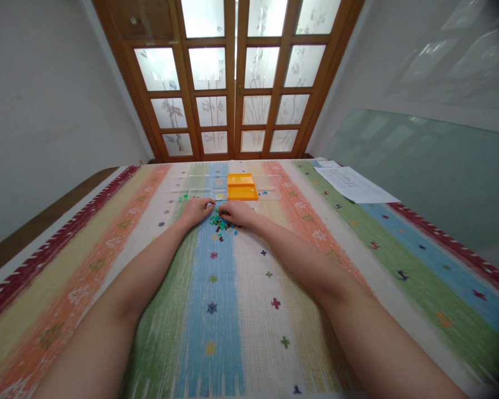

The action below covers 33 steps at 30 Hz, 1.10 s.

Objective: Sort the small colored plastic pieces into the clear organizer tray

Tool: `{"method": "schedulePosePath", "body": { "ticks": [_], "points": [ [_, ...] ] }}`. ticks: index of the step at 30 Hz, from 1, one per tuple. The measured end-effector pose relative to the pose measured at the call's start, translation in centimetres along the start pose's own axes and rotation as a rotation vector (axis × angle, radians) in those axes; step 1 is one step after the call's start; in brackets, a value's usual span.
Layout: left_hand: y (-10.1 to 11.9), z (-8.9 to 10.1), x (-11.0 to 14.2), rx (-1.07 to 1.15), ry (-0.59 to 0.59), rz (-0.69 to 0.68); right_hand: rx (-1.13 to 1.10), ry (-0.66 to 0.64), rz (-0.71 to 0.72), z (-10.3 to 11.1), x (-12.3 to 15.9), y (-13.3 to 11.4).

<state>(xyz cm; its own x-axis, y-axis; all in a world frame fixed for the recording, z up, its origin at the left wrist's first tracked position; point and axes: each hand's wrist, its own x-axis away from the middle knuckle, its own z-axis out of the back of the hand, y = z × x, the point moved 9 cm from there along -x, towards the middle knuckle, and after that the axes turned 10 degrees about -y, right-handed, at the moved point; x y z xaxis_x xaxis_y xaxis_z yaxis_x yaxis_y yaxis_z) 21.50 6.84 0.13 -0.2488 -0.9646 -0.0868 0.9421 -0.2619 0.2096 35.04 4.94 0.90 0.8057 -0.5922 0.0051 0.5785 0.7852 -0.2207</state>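
A table (25,239) carries a striped cloth (258,343), on which an orange box (242,192) stands. Clear compartments (219,188) show left and right of the box; whether it sits in or beside them is unclear. Small, mostly green pieces (218,222) lie loosely heaped on the box's near side. Printed paper (353,184) lies well to its right.

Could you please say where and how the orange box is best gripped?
Probably by the near rim of the orange box, coming from the person's side with the right hand: this straight edge faces the person, beyond that hand. Keep it level: a small piece seems to lie inside.
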Motion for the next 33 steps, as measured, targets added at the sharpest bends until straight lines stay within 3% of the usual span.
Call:
{"method": "schedulePosePath", "body": {
  "ticks": [7,22,26,33],
  "points": [
    [0.2,0.0,0.1,0.004,-0.020,0.015,0.050,0.014,-0.003,0.2,0.0,-0.8],
    [-0.3,-0.5,-0.2,0.013,-0.007,-0.010,0.012,0.035,-0.011,0.1,-0.2,-0.3],
    [-0.1,-0.4,-0.1,0.006,-0.007,-0.014,-0.016,0.107,-0.044,0.9,0.0,0.5],
    [0.9,-0.1,0.3,-0.008,-0.033,-0.030,-0.067,0.289,-0.229,3.3,0.3,3.8]
  ]
}}
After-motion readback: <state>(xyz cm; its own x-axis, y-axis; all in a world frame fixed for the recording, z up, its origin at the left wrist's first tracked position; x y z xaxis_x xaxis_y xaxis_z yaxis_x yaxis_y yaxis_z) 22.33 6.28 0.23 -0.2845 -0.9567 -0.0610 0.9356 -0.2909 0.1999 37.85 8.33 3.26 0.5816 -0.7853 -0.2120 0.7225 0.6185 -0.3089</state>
